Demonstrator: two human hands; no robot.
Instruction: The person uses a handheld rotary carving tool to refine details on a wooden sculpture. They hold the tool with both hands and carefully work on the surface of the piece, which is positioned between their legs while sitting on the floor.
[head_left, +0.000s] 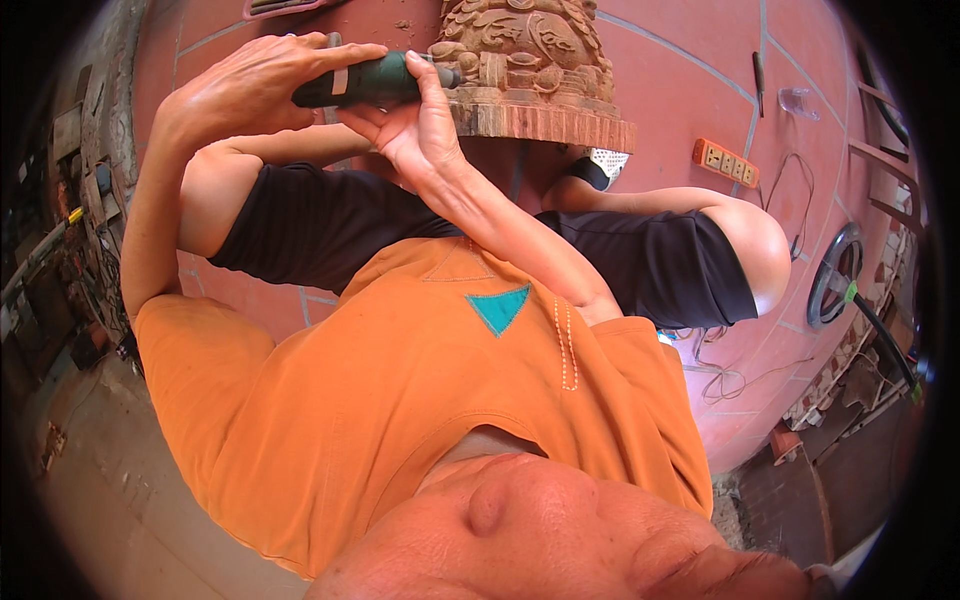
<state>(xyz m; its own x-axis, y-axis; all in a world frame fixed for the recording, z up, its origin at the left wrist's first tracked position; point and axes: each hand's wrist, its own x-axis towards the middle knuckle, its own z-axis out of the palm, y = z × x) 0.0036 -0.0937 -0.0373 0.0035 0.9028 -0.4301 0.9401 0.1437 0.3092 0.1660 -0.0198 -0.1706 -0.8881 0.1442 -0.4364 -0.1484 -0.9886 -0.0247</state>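
Note:
Close to a carved wooden piece [530, 50], both my hands hold a dark green handheld power tool [375, 80] lying nearly level. My left hand [245, 85] wraps the tool's rear end, index finger stretched along its top. The front part rests in my right hand [415, 140], thumb over it and the palm turned up beneath. The tool's narrow tip points right, at the carving's left side; I cannot tell whether it touches. Scrolls and rounded knobs in relief cover the brown wood, above a flat striped edge. My left hand hides part of the tool body.
My bent legs in dark shorts [640, 255] flank the carving on the red tiled floor [690, 50]. To the right are an orange power strip [725, 162], a thin dark tool [759, 85], a clear cup [798, 102], loose cords and a black wheel [835, 275]. Clutter lines the left wall.

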